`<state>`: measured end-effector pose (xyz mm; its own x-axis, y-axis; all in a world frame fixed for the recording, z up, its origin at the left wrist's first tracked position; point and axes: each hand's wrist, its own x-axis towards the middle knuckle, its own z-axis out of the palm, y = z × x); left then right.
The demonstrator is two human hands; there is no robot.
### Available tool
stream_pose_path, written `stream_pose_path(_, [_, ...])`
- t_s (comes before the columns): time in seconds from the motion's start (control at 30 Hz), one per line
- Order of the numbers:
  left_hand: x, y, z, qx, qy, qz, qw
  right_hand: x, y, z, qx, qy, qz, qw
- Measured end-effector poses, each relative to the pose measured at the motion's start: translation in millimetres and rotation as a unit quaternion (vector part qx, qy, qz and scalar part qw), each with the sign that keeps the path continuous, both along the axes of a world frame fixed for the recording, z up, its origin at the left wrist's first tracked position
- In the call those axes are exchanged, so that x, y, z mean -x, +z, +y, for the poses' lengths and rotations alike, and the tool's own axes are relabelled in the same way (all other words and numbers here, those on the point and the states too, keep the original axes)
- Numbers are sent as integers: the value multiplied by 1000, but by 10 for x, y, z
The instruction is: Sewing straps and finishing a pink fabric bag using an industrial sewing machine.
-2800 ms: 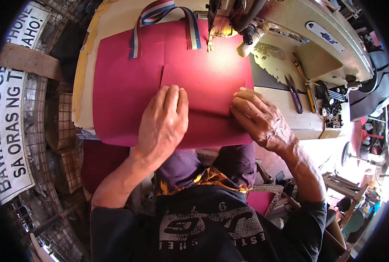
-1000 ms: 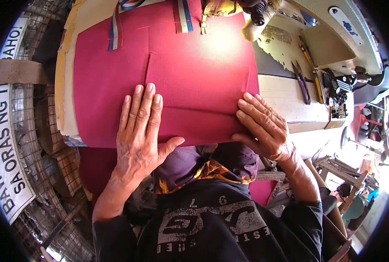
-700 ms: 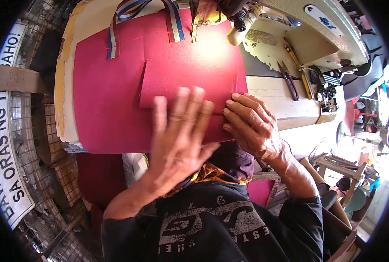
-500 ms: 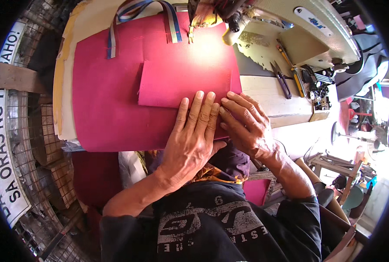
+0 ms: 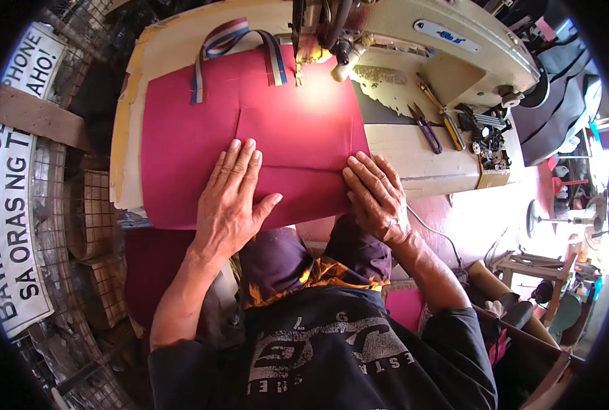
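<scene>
A large magenta fabric panel (image 5: pixel 181 164) lies flat on the sewing table, with a smaller magenta fabric piece (image 5: pixel 294 140) on top of it. My left hand (image 5: pixel 229 195) rests flat on the big panel near the small piece's lower left corner, fingers stretched out and thumb apart. At the panel's right front edge my right hand (image 5: pixel 376 195) lies with its fingers extended over the cloth. A striped strap (image 5: pixel 215 48) in red, white and blue loops at the panel's far edge. The sewing machine's needle area (image 5: pixel 299 72), brightly lit, stands over the far part of the cloth.
Thread snips (image 5: pixel 425 128) and a yellow-handled screwdriver (image 5: pixel 448 126) lie right of the machine. Beside them is a tray of small metal parts (image 5: pixel 492 147). The machine arm (image 5: pixel 455 41) spans the far right. Wire mesh with a sign (image 5: pixel 17 225) stands at left.
My left hand has slid left across the cloth, away from my right hand. The right hand stays at the right edge. The whole view has shifted slightly.
</scene>
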<state>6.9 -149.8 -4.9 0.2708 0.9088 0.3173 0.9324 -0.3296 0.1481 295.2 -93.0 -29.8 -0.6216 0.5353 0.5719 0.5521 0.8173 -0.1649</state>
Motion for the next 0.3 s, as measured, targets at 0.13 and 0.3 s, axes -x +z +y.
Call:
stream_pose_path(0.13, [-41,-64,-9,-13,12,-16,1000,170,-25,-138,83,-98,129,983])
stream_pose_path(0.3, [-84,-80,-5,-27,28,-25,999,484,25,-132,125,-157,168,965])
